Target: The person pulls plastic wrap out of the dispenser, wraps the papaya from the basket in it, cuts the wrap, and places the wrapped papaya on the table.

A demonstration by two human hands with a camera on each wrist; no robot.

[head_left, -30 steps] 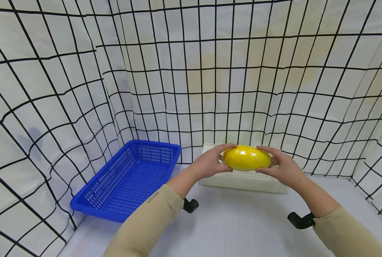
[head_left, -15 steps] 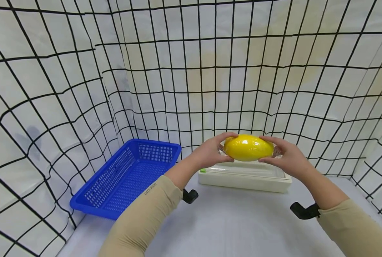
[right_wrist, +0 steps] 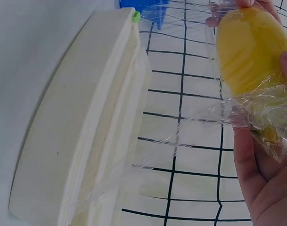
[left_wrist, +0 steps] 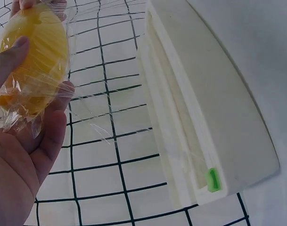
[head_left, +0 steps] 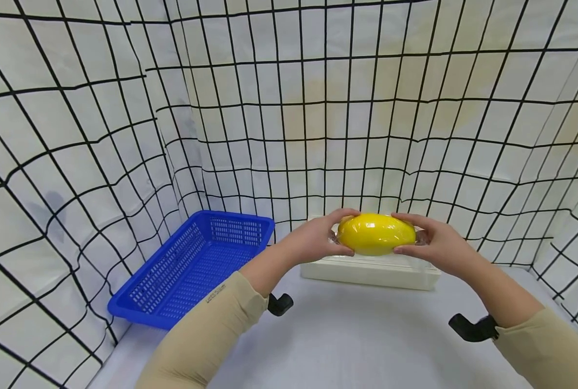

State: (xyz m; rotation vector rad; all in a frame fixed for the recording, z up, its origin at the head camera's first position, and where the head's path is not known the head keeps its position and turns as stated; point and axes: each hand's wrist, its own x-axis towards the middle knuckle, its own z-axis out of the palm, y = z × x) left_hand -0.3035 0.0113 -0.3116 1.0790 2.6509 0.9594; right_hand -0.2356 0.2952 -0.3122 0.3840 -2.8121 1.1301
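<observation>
A yellow oval fruit (head_left: 375, 233) wrapped in clear film is held in the air between both hands, just above a white lidded box (head_left: 367, 270). My left hand (head_left: 318, 240) grips its left end, fingers curled over the film (left_wrist: 32, 61). My right hand (head_left: 432, 243) grips the right end, where the film bunches (right_wrist: 256, 70). In the wrist views the white box (left_wrist: 200, 108) (right_wrist: 77, 122) lies close under the hands, with a green clip (left_wrist: 213, 180) at one corner.
A blue perforated basket (head_left: 196, 270) lies empty at the left on the white tabletop (head_left: 357, 335). White curtains with a black grid (head_left: 318, 108) enclose the space on three sides. Black wrist-camera mounts (head_left: 279, 304) (head_left: 474, 328) hang under both forearms.
The fruit rose a little with both hands, then came back down closer to the white box. Both hands keep their grip.
</observation>
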